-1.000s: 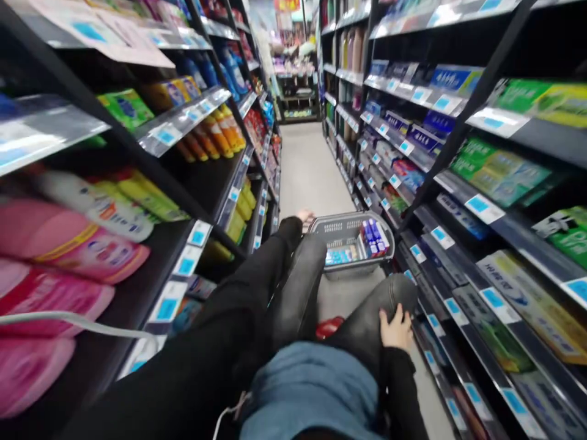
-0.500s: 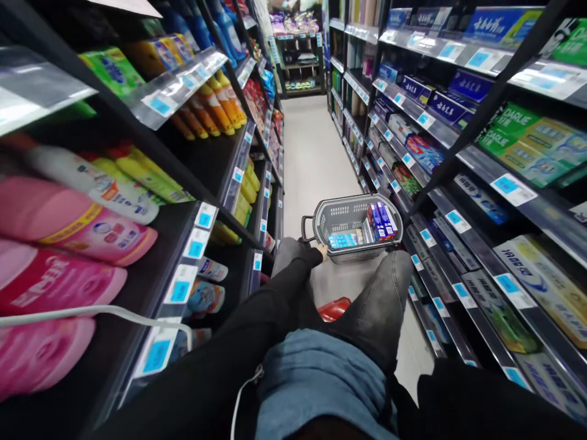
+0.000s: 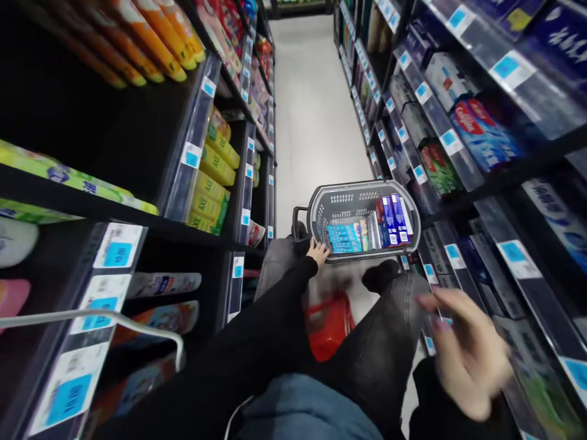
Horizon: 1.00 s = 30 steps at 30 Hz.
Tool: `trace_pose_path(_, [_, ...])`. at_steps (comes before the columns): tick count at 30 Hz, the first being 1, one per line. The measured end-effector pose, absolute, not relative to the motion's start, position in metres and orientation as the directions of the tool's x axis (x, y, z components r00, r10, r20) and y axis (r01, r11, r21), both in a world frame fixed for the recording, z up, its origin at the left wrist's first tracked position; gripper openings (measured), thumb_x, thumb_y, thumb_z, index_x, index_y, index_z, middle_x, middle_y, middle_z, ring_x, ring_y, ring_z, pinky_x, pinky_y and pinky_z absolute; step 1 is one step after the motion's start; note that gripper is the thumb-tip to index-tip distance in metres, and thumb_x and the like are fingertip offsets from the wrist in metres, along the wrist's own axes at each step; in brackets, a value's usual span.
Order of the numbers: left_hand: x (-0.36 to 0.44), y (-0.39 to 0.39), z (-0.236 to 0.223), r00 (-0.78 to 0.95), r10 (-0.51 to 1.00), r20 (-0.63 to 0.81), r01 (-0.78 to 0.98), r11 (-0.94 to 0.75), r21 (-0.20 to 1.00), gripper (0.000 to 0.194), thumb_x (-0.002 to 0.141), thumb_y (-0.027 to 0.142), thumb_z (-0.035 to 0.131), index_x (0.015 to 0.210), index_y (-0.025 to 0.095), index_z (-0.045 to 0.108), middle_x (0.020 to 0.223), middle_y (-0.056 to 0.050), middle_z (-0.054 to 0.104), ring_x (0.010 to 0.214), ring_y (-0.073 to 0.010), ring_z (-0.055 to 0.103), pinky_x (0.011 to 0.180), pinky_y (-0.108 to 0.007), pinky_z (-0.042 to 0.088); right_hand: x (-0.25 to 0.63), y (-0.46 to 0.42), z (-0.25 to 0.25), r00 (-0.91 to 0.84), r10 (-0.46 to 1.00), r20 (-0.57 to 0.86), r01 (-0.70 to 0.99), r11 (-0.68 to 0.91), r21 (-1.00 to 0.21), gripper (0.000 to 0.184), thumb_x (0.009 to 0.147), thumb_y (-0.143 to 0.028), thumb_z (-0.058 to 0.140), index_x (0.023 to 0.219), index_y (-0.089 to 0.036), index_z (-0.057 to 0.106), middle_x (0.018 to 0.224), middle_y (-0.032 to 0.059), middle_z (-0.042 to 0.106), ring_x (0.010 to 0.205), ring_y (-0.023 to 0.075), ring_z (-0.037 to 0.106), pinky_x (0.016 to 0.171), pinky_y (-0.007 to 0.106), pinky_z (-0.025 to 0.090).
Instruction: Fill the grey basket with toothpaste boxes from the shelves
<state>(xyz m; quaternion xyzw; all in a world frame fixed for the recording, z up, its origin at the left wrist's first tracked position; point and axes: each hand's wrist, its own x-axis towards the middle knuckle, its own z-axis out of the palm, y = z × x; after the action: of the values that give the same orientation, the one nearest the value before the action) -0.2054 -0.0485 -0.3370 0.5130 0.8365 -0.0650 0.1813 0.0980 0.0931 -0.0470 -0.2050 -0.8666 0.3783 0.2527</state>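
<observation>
- Grey shopping basket [image 3: 353, 198]: upright on the floor between the two rows of shelving, just past the person's knees.
- Right hand [image 3: 472, 348]: nearest the camera, blurred, raised beside the right leg [image 3: 389, 330]; its thumb and forefinger are apart, the others partly curled.
- Red plastic object [image 3: 328, 327]: low between the legs, partly hidden.
- White cable [image 3: 114, 316]: crosses in front of the price labels on the left shelving.
- Left hand [image 3: 318, 250]: at the basket's near rim, toward its left end, fingers slightly spread and touching it; whether the thumb pinches the rim I cannot tell.
- Light-blue boxes [image 3: 343, 238]: stacked inside the basket's left part.
- Dark-blue boxes [image 3: 395, 219]: inside, toward its right end.
- Black handle [image 3: 296, 223]: sticks out at the basket's left end.
- Yellow AXE packs [image 3: 213, 183]: on the left shelving, beyond the left knee.
- Red-and-blue Colgate box [image 3: 481, 131]: on the right shelving.
- Pale floor [image 3: 307, 85]: runs away beyond the basket to a dark display stand [image 3: 302, 8].
</observation>
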Motion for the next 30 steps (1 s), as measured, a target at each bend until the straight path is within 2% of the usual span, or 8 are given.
trace_pose_path(3, [-0.210,-0.049,-0.354,-0.329,0.871,-0.365,0.916,0.389,0.102,0.035,0.097,0.014,0.034,0.117,0.019,0.062,0.133,-0.016,0.056,0.136,-0.0301,0.041,0.114,-0.063,0.018,0.021,0.140,-0.136,-0.818,0.570,-0.081,0.463,0.568,-0.680,0.033,0.094,-0.030,0.045,0.120,-0.018,0.062,0.107,0.0098,0.068,0.101,0.0235,0.064,0.093,0.040,0.048])
trace_pose_path(5, [-0.213,-0.047,-0.362,-0.249,0.889,-0.385,0.939,0.319,0.128,0.033,0.096,0.012,0.035,0.111,0.017,0.064,0.121,-0.014,0.063,0.128,-0.0266,0.049,0.114,-0.057,0.022,-0.015,0.161,-0.199,-0.776,0.516,-0.363,0.630,0.607,-0.484,0.035,0.092,-0.025,0.047,0.120,-0.009,0.062,0.115,0.0168,0.066,0.112,0.0260,0.060,0.101,0.038,0.043])
trace_pose_path(8, [-0.209,-0.045,-0.369,-0.125,0.902,-0.412,0.960,0.214,0.178,0.027,0.092,0.011,0.042,0.109,0.014,0.063,0.109,-0.014,0.066,0.112,-0.0244,0.058,0.109,-0.049,0.031,-0.049,0.167,-0.267,-0.699,0.441,-0.563,0.658,0.705,-0.265,0.041,0.095,-0.026,0.044,0.129,-0.008,0.057,0.128,0.0191,0.059,0.120,0.0264,0.054,0.102,0.035,0.040])
trace_pose_path(13, [-0.173,-0.044,-0.367,0.021,0.887,-0.461,0.956,0.117,0.268,0.028,0.083,0.021,0.059,0.109,0.013,0.060,0.103,-0.016,0.065,0.100,-0.0266,0.060,0.085,-0.040,0.043,-0.078,0.153,-0.297,-0.526,0.403,-0.749,0.593,0.805,0.017,0.039,0.097,-0.036,0.039,0.123,-0.021,0.064,0.136,0.0127,0.054,0.132,0.0333,0.036,0.097,0.050,0.038])
trace_pose_path(16, [-0.136,-0.043,-0.364,0.049,0.877,-0.479,0.944,0.116,0.308,0.032,0.083,0.026,0.059,0.111,0.011,0.059,0.101,-0.017,0.064,0.098,-0.0279,0.060,0.082,-0.040,0.043,-0.085,0.152,-0.296,-0.354,0.377,-0.856,0.585,0.803,0.113,0.039,0.095,-0.033,0.041,0.125,-0.021,0.064,0.139,0.0122,0.053,0.135,0.0310,0.033,0.098,0.048,0.036])
trace_pose_path(24, [-0.050,-0.025,-0.342,0.024,0.789,-0.614,0.825,0.331,0.458,0.056,0.079,0.051,0.066,0.112,0.005,0.061,0.105,-0.019,0.066,0.098,-0.0315,0.062,0.083,-0.041,0.048,-0.078,0.176,-0.306,-0.135,0.375,-0.917,0.716,0.676,0.171,0.042,0.091,-0.026,0.045,0.128,-0.020,0.064,0.143,0.0150,0.049,0.136,0.0300,0.037,0.094,0.042,0.043])
trace_pose_path(27, [-0.069,-0.005,-0.344,0.029,0.696,-0.718,0.636,0.541,0.550,0.049,0.080,0.053,0.066,0.112,0.016,0.066,0.099,-0.008,0.072,0.093,-0.0226,0.067,0.083,-0.031,0.051,-0.070,0.182,-0.310,-0.180,0.363,-0.914,0.712,0.689,0.134,0.043,0.090,-0.028,0.048,0.128,-0.016,0.064,0.140,0.0187,0.052,0.132,0.0301,0.043,0.095,0.040,0.042])
trace_pose_path(30, [-0.127,0.025,-0.370,-0.079,0.637,-0.767,0.579,0.656,0.485,0.030,0.092,0.039,0.054,0.117,0.026,0.065,0.104,0.001,0.073,0.096,-0.0124,0.067,0.086,-0.019,0.048,-0.069,0.182,-0.310,-0.200,0.343,-0.918,0.703,0.703,0.109,0.044,0.090,-0.032,0.048,0.127,-0.013,0.065,0.135,0.0217,0.055,0.130,0.0302,0.046,0.096,0.039,0.041])
